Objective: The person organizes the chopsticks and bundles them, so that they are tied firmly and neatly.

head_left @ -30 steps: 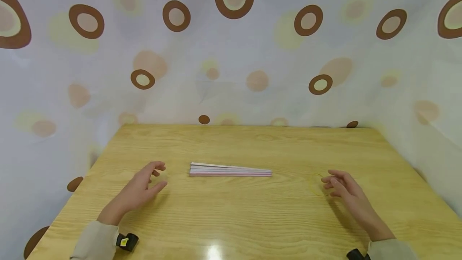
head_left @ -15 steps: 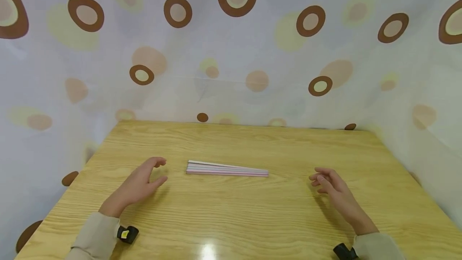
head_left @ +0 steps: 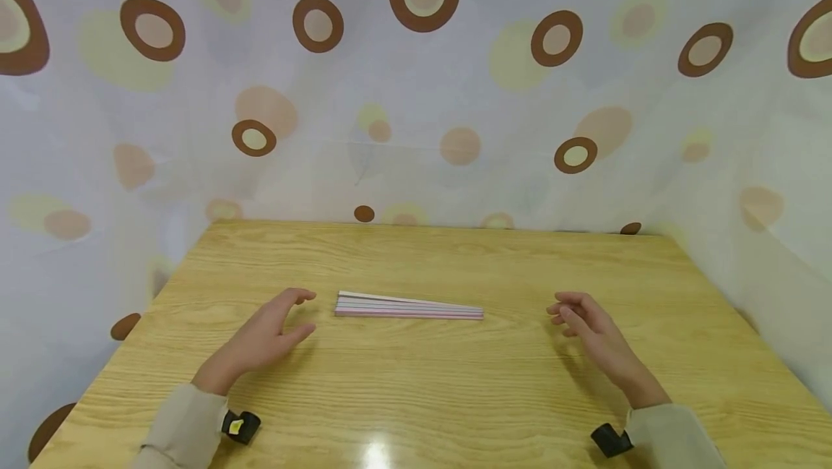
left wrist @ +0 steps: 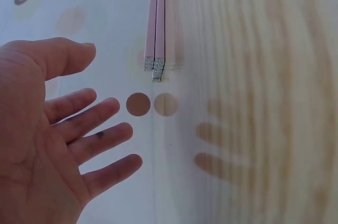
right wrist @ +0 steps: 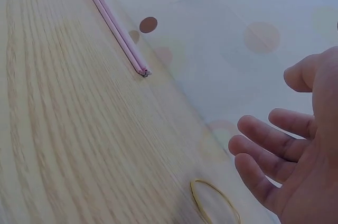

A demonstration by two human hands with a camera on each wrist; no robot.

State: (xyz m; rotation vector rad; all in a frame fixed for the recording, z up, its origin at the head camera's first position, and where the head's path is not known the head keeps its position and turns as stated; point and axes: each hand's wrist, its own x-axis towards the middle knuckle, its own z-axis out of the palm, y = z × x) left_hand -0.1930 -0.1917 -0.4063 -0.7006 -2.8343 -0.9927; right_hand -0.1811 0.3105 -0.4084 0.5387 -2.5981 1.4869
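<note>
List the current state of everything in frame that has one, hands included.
Left hand, raised over the table, fingers spread, holding nothing.
Right hand, raised, fingers loosely curved, holding nothing.
Sticks, lying side by side, splayed at the end nearer the left hand, no band visible round them.
Yellow band, loose open loop, partly out of frame.
Black wrist devices, worn; power state not tellable.

Left sleeve (head_left: pixel 182 429): beige, creased
Left wrist camera (head_left: pixel 250 428): black, blocky, beside left sleeve
Camera patch (head_left: pixel 236 426): yellow, small
Right sleeve (head_left: pixel 676 439): matching beige
Right wrist camera (head_left: pixel 609 441): black, right of left sleeve
</note>
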